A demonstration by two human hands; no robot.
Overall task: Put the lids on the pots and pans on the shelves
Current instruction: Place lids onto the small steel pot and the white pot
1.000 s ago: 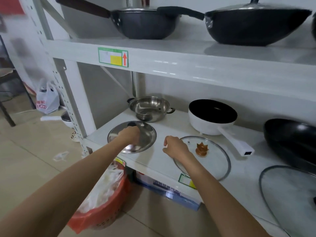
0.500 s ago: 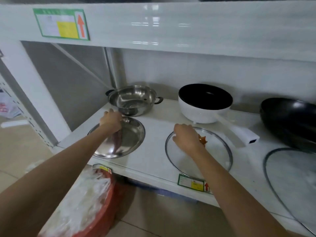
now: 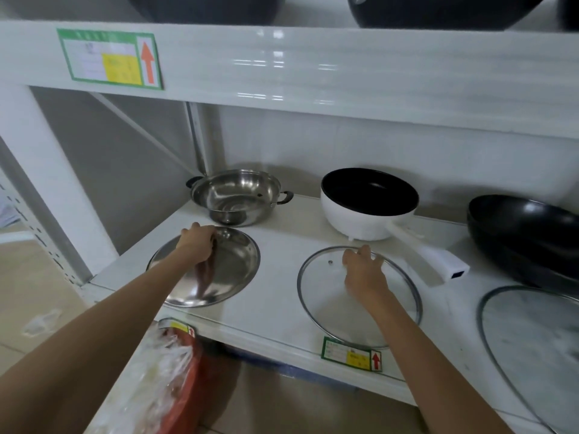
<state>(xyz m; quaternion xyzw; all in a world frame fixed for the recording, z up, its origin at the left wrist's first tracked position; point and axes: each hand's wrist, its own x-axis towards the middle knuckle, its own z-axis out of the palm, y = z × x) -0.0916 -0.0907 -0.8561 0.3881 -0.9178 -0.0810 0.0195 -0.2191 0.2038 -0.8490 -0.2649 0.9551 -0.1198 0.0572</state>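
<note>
A: What are the hands doing?

B: The left hand is clenching the knob of the steel lid, near the shelf front edge. The right hand is curling over the glass lid; whether that grip is closing on the knob, I cannot tell.

A: Why there?

B: Each lid is lying just before its likely match: steel pot, white saucepan.

A: Counting?

B: Three lids and three open vessels are showing here, including a large glass lid and black wok.

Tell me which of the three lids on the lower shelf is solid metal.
The steel lid at the left, under the left hand. The middle lid and right lid are clear glass with metal rims.
</note>
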